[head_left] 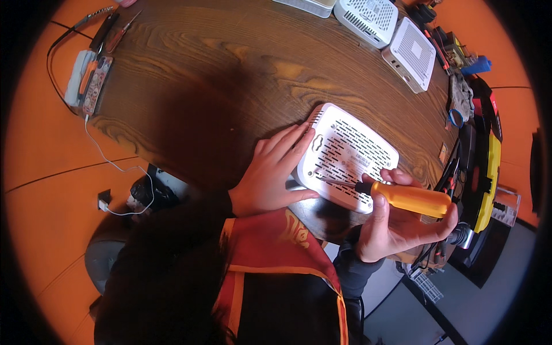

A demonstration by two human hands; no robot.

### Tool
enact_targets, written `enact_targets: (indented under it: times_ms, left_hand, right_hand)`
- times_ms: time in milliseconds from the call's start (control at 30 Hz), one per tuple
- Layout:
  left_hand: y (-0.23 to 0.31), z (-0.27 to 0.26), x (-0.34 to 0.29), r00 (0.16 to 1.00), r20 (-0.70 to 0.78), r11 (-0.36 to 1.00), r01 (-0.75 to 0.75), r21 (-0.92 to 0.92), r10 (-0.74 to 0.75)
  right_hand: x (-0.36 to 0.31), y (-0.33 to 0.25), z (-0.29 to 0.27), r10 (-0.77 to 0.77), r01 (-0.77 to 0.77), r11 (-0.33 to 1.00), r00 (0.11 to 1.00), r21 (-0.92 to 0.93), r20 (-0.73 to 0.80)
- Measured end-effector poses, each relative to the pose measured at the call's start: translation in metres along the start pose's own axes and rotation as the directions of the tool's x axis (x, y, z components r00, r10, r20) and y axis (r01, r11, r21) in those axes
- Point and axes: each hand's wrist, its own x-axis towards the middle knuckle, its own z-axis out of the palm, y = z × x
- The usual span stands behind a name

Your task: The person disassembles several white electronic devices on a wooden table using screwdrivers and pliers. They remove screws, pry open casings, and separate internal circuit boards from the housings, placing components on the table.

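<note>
A white router-like box with a slotted underside facing up rests near the table's front edge. My left hand holds its left side, fingers laid along the edge and thumb at the near side. In my right hand is a screwdriver with a yellow-orange handle, held between thumb and fingers. Its thin shaft points left across the casing, the tip close to the screw hole at the near left corner. Whether the tip touches a screw I cannot tell.
Other white vented boxes stand at the far right of the brown wooden table. Tools and a yellow-black bar line the right edge. At the far left lie a patterned phone with a white cable and an orange-handled tool.
</note>
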Motion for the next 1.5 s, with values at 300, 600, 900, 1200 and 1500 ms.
enact_targets:
  times_ms: [300,600,900,1200,1500]
  left_hand:
    - [-0.004,0.002,-0.001,0.999,-0.026,1.0,-0.026,0.005,0.026]
    - [-0.002,0.002,0.0,0.999,-0.041,1.0,-0.03,0.01,0.03]
    - [-0.003,0.003,0.0,0.998,-0.041,0.998,-0.053,0.031,0.054]
    - [-0.002,0.002,0.0,0.996,-0.061,0.998,-0.057,0.021,0.058]
    - [-0.005,0.002,0.001,0.996,-0.041,0.995,-0.074,0.072,0.077]
  right_hand:
    - [-0.003,0.011,0.011,-0.082,0.102,0.988,0.983,-0.12,0.162]
    - [0.012,0.002,0.01,-0.215,0.249,0.949,0.96,-0.195,0.177]
    - [0.026,-0.007,0.006,-0.143,0.158,0.987,0.952,-0.035,0.271]
    - [0.028,-0.008,0.045,0.093,-0.113,0.967,0.991,0.228,0.096]
    - [0.062,0.007,0.036,0.091,-0.534,0.499,0.816,0.682,0.571]
